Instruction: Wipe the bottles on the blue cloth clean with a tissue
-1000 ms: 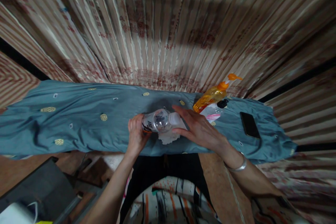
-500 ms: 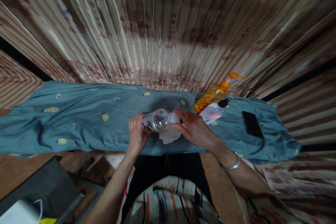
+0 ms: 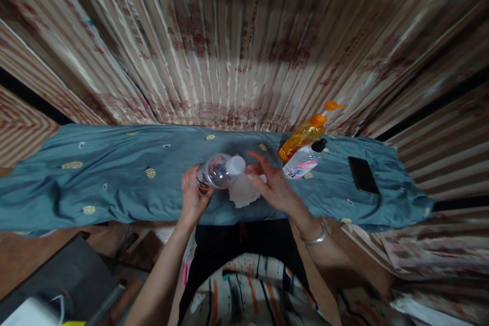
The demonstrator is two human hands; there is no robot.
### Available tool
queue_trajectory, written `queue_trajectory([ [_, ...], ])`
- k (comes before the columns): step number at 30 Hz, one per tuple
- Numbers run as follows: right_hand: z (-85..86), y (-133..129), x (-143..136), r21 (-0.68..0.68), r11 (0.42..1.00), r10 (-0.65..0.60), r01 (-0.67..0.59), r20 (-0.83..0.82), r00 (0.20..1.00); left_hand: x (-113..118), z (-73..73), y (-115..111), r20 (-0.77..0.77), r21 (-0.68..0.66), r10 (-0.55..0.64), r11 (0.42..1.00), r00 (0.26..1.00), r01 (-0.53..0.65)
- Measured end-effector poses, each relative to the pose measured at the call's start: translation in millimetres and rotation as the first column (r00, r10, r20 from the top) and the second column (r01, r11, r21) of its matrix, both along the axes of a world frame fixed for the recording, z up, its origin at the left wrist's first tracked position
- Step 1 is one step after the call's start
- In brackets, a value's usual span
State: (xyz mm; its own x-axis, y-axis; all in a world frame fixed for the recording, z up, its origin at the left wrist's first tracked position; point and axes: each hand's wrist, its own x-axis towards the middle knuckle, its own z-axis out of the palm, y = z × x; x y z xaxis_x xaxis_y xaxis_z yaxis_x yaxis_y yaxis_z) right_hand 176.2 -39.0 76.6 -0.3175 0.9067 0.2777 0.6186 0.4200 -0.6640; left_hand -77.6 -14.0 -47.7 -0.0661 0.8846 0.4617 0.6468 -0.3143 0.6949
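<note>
While the left hand keeps its grip around a clear bottle near the frame's centre, the right hand hovers beside the white cap with fingers spread, holding nothing. A white cloth lies beneath (on the blue-draped desk).

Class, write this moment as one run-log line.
left hand: grips clear bottle | right hand: open, fingertips by its white cap | under: white cloth
</note>
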Motion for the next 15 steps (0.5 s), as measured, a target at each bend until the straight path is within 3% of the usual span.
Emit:
queue_trajectory([
  [2, -29.1, -0.7, 1.6, -0.016, 0.995, -0.096, 0.097, 0.022, 0.995, -1.4, -0.2, 0.3, 0.062, -0.028, 0.03, 0.999, 0.998, -0.028],
  [5, -74.4, -5.2, -3.7, 0.002, 0.965, -0.253, 0.264, 0.293, 0.922, 3.7, 0.4, -1.6, 0.15, -0.095, 0.059, 0.994, 0.987, -0.045],
  [7, -96.1, -9.1, -11.1, -0.056, 0.953, -0.25, 0.297, 0.407, 0.879, 12.0, 1.3, -3.5, 0.193, -0.151, 0.06, 0.988, 0.979, -0.031],
  [10, -111.1, -10.8, -20.8, -0.096, 0.958, -0.204, 0.27, 0.434, 0.878, 27.0, 1.9, -5.5, 0.241, -0.218, 0.054, 0.976, 0.969, 0.0],
  [15, -113.2, 6.3, -18.1, -0.102, 0.96, -0.241, 0.261, 0.174, 0.955, 41.3, -3.8, -6.1, 0.299, -0.282, 0.052, 0.959, 0.953, 0.036],
])
